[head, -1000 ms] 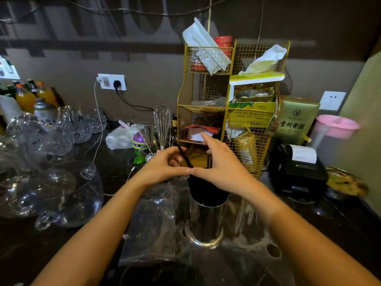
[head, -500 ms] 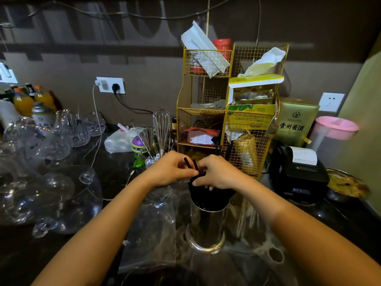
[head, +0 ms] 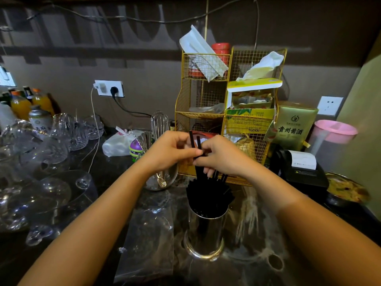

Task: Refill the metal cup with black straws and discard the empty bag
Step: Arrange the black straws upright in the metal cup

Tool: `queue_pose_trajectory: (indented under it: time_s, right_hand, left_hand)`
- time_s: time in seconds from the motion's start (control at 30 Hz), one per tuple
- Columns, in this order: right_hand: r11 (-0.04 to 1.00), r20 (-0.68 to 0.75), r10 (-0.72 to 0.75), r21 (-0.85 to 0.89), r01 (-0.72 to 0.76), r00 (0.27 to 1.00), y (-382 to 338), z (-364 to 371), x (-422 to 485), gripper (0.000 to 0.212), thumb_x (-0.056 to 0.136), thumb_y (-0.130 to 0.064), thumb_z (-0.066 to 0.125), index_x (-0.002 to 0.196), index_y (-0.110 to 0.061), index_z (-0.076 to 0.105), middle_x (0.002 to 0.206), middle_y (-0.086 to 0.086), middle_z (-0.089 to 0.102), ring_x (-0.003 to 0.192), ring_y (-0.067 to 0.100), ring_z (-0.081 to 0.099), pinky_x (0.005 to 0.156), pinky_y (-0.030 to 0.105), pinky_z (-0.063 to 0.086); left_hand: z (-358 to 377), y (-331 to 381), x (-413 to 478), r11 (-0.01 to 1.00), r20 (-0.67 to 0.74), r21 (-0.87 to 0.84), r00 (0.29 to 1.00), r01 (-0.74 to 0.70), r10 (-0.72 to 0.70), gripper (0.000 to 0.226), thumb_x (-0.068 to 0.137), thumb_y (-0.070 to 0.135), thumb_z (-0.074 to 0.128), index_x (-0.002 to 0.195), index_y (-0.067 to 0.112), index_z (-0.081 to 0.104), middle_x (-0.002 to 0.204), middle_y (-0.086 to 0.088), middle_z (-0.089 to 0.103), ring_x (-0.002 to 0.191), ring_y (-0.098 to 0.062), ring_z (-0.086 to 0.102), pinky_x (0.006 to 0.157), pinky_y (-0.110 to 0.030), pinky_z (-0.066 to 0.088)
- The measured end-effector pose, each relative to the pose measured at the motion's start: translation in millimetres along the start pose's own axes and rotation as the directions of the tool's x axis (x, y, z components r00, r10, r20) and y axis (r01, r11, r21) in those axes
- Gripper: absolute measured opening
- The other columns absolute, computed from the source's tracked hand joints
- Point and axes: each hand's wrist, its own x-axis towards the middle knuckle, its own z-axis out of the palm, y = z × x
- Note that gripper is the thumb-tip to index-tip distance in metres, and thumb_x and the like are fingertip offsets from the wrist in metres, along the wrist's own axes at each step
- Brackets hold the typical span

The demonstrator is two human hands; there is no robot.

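Observation:
A shiny metal cup (head: 205, 234) stands upright on the dark counter, packed with black straws (head: 208, 195) that fan out above its rim. Above the cup, my left hand (head: 169, 153) and my right hand (head: 224, 157) meet, both pinching a few black straws whose tips stick up between the fingers. The lower ends of these straws reach down toward the bundle in the cup. An empty clear plastic bag (head: 148, 242) lies flat on the counter just left of the cup.
A gold wire rack (head: 224, 112) with boxes and tissues stands behind the cup. Glass jugs and cups (head: 41, 178) crowd the left. A glass holder with whisk and spoons (head: 158, 176) sits behind my left hand. A black receipt printer (head: 299, 172) and a pink-lidded jug (head: 332, 139) are at the right.
Both hands rose from the cup's rim, lifting a few straws upward; the bundle in the cup now shows fully below them.

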Motion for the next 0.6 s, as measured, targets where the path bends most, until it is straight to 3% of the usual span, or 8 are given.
queue_pose_trajectory:
  time_s: [0.1,0.17,0.23,0.33,0.4,0.47,0.6]
  right_hand:
    - [0.999,-0.028,-0.015,0.048,0.016,1.0,-8.5,-14.0,-2.1,0.01,0.083,-0.013,0.062,0.073,-0.013,0.062,0.058,0.004,0.061,0.052,0.014,0.063,0.052,0.018,0.053]
    - [0.997,-0.066,-0.03,0.066,0.034,0.997,-12.7,-22.0,-4.2,0.017,0.083,-0.013,0.062,0.067,-0.016,0.058,0.056,0.003,0.061,0.045,0.007,0.061,0.045,0.012,0.049]
    - [0.995,-0.105,-0.048,0.085,0.057,0.993,-16.1,-30.4,-6.7,0.012,0.082,-0.015,0.063,0.071,-0.011,0.06,0.056,0.003,0.062,0.045,0.006,0.061,0.048,0.015,0.051]
    - [0.988,-0.199,-0.061,0.13,0.088,0.978,-18.0,-48.0,-12.0,0.015,0.08,-0.017,0.065,0.082,-0.002,0.064,0.051,0.0,0.062,0.041,0.005,0.059,0.05,0.018,0.052]
    - [0.96,-0.265,-0.065,0.247,0.133,0.962,-18.7,-60.8,-16.7,0.008,0.08,-0.01,0.064,0.079,-0.002,0.063,0.042,0.0,0.062,0.04,0.006,0.059,0.049,0.019,0.053]
    - [0.926,-0.324,-0.07,0.33,0.182,0.943,-19.5,-70.5,-21.1,0.006,0.08,-0.005,0.063,0.074,-0.004,0.063,0.039,-0.001,0.06,0.038,0.005,0.058,0.045,0.017,0.052]
    - [0.886,-0.461,-0.071,0.378,0.268,0.885,-17.3,-77.4,-25.4,0.009,0.08,-0.003,0.061,0.072,-0.007,0.062,0.039,-0.004,0.061,0.039,0.003,0.057,0.044,0.011,0.048]
  left_hand:
    - [-1.7,12.0,7.4,0.998,-0.051,-0.022,0.997,-0.054,0.053,0.034,0.064,0.025,0.066,0.08,-0.004,0.058,0.05,0.005,0.06,0.058,-0.016,0.059,0.059,-0.025,0.049]
    - [-0.4,20.2,10.5,0.993,-0.072,-0.075,0.994,-0.086,0.081,0.017,0.067,0.018,0.067,0.074,0.006,0.057,0.045,0.007,0.059,0.053,-0.01,0.057,0.055,-0.019,0.048]
    - [1.5,27.3,10.5,0.987,-0.098,-0.121,0.99,-0.11,0.098,0.015,0.072,0.006,0.065,0.073,0.015,0.053,0.044,0.009,0.059,0.046,-0.002,0.055,0.05,-0.013,0.047]
    - [5.9,35.0,2.6,0.976,-0.17,-0.158,0.978,-0.149,0.122,0.014,0.066,0.019,0.067,0.071,0.015,0.054,0.045,0.007,0.059,0.044,-0.004,0.054,0.048,-0.015,0.047]
    - [12.2,41.2,-6.6,0.969,-0.207,-0.195,0.972,-0.155,0.114,0.017,0.061,0.026,0.065,0.066,0.012,0.056,0.044,0.005,0.059,0.041,-0.006,0.053,0.045,-0.016,0.045]
    - [20.3,47.6,-16.8,0.965,-0.163,-0.223,0.981,-0.138,0.103,0.016,0.061,0.025,0.064,0.063,0.009,0.059,0.043,0.004,0.06,0.039,-0.006,0.052,0.042,-0.013,0.044]
    - [33.3,54.7,-32.1,0.983,0.07,-0.177,0.995,-0.053,0.067,0.019,0.07,0.03,0.065,0.072,0.011,0.068,0.057,0.003,0.067,0.049,-0.008,0.06,0.047,-0.015,0.046]
